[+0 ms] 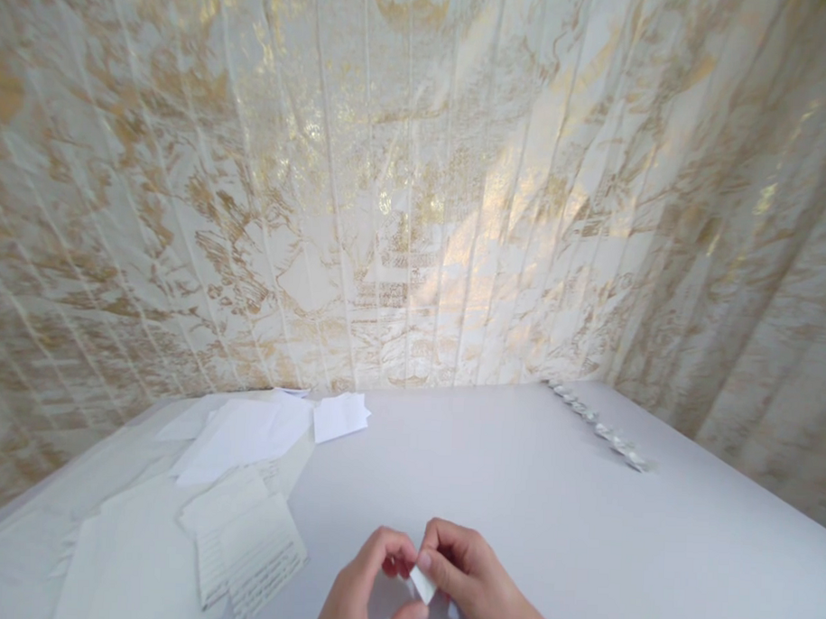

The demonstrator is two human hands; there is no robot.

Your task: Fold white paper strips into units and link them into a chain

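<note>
Both my hands meet low at the bottom centre of the view, over a white table [515, 494]. Between them is a small folded piece of white paper [422, 583]. My left hand [366, 586] curls around it from the left, thumb under and fingers bent. My right hand [468, 573] pinches its upper edge with thumb and forefinger. Both hands are closed on the paper, which hides most of its shape.
Several white sheets and lined papers [243, 511] lie scattered on the table's left side, with a smaller slip [340, 415] farther back. A row of small silvery folded pieces [599, 426] runs along the back right. A cream and gold curtain [417, 183] hangs behind.
</note>
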